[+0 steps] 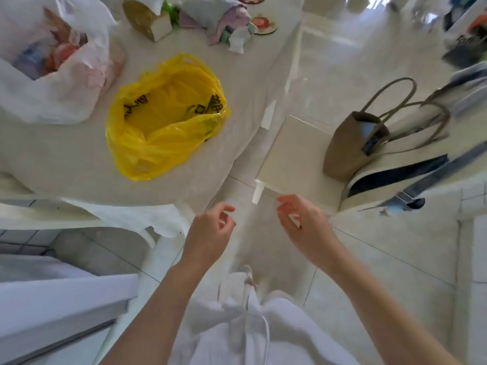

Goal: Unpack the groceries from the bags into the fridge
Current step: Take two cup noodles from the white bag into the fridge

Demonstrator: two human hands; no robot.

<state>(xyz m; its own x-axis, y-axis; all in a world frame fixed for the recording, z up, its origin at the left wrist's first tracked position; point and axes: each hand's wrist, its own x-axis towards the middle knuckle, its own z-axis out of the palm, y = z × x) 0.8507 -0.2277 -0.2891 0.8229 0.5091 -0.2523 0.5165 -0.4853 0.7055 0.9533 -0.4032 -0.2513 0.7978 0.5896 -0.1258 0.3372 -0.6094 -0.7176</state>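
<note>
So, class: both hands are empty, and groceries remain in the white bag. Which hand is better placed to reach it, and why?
Probably the left hand. It hovers nearer the table, on the side where the white plastic bag sits. The right hand hangs over the floor, towards the stool.

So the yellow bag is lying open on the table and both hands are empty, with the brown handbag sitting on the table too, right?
Not quite. The head view shows the brown handbag on the stool beside the table. The yellow bag does lie open there, and the left hand and right hand are empty.
</note>
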